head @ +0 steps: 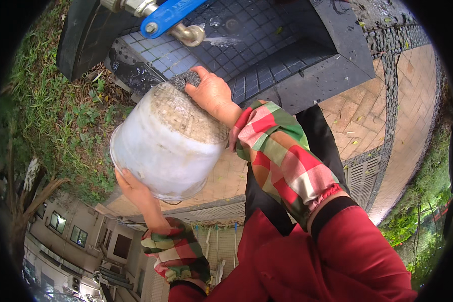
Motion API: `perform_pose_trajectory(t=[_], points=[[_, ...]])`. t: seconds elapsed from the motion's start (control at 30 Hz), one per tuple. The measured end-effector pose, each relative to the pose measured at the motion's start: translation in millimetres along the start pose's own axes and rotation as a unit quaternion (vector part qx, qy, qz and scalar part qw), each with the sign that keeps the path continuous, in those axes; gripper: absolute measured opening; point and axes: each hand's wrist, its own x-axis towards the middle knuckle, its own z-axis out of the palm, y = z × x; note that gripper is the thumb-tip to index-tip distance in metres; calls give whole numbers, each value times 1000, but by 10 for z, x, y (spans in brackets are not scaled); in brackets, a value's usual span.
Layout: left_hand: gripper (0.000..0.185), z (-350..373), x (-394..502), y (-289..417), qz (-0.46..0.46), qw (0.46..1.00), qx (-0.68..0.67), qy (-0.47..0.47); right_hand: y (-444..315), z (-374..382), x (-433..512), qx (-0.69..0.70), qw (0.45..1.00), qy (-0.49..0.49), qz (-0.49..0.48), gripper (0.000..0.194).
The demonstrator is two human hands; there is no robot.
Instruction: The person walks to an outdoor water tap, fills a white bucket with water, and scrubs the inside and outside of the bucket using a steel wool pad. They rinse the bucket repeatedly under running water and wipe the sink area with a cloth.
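A white plastic bucket [166,147] lies tilted on its side, with its stained, dirt-marked base turned up towards the basin. My left hand [136,188] grips it near the rim at the lower left. In my right hand [213,92] is a grey scouring pad [187,79], held against the edge of the base. Above, water runs from a metal tap [190,34] with a blue lever handle [170,17] into a dark tiled basin [241,41]. The inside of the bucket is hidden.
The basin's dark stone rim [324,79] runs close beyond my right hand, and its left part [136,71] is wet. Grass and low plants [83,124] lie to the left. Brick paving [362,113] with pebble bands and a drain grate [364,177] lies to the right.
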Motion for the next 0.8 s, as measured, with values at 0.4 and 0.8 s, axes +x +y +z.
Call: perform_pose_trajectory(t=[0.4, 0.8], points=[[51, 75, -70, 93, 7, 1000, 20, 1, 91, -22, -84, 33, 999, 18, 14, 43], [54, 77, -33, 196, -14, 999, 41, -8, -140, -15, -188, 72, 990, 95, -81, 41]])
